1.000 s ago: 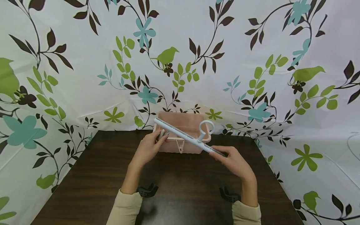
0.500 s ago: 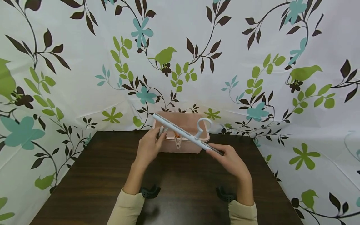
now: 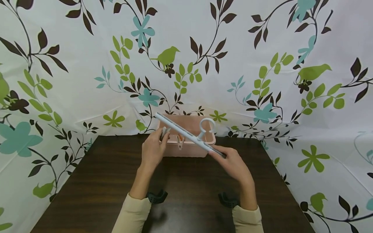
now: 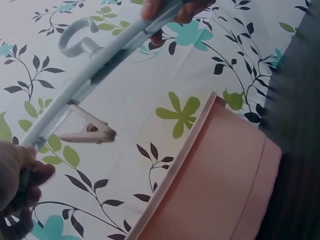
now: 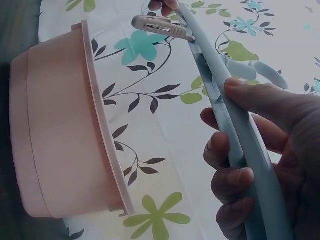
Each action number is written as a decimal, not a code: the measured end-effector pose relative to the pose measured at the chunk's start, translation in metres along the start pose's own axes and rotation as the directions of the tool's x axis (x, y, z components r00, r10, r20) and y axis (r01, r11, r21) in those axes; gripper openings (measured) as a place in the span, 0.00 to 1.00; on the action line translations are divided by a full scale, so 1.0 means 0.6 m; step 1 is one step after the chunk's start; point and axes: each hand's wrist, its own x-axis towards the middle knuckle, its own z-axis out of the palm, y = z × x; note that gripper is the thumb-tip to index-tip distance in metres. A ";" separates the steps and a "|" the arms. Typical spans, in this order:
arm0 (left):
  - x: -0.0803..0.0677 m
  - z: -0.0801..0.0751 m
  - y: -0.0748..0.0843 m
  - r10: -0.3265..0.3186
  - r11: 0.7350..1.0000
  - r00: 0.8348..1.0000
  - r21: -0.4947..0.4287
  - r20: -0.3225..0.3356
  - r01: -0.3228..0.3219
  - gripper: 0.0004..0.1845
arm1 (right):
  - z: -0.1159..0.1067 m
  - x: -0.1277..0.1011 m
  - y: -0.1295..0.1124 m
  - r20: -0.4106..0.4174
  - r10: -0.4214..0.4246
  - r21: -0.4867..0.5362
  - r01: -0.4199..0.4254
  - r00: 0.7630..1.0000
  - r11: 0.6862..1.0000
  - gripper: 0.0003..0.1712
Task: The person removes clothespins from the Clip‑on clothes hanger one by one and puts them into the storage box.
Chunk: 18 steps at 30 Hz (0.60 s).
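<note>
A pale blue hanger (image 3: 183, 133) with a round hook slants above the pink box (image 3: 186, 152), its left end higher in the head view. My right hand (image 3: 234, 163) grips the lower right end; in the right wrist view its fingers (image 5: 232, 180) curl round the bar with the thumb on top. Near the other end, my left hand (image 3: 152, 149) pinches a small grey clip (image 3: 164, 131), partly hidden by the fingers. Whether that clip is fixed to the bar I cannot tell. A beige clothespin (image 4: 92, 132) hangs from the bar between my hands.
The open box stands at the back of a dark wooden table (image 3: 189, 207), with something small and orange (image 3: 180, 138) showing near its front rim. Behind it hangs a white cloth (image 3: 186, 35) with leaves and birds. Dark mounts (image 3: 157, 196) sit at both wrists.
The hanger has risen a little and shifted left in the head view, both hands moving with it. Both hands keep their hold. The head view has shifted slightly.
</note>
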 end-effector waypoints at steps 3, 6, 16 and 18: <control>0.001 0.004 -0.005 0.032 0.999 0.999 -0.039 -0.037 -0.033 0.09 | 0.000 -0.001 -0.002 0.012 0.007 0.002 -0.007 1.000 1.000 0.28; 0.000 0.009 -0.010 0.078 0.994 0.993 -0.065 -0.088 -0.083 0.08 | 0.001 -0.002 -0.002 0.028 0.017 0.006 -0.017 0.999 1.000 0.29; 0.001 0.016 -0.018 0.240 0.970 0.950 0.021 -0.200 -0.241 0.06 | -0.002 -0.005 -0.001 0.028 -0.009 0.036 0.008 1.000 0.999 0.28; 0.002 0.015 -0.018 0.266 0.964 0.943 0.037 -0.200 -0.264 0.06 | -0.004 -0.006 -0.001 0.029 -0.013 0.041 0.012 0.999 0.999 0.28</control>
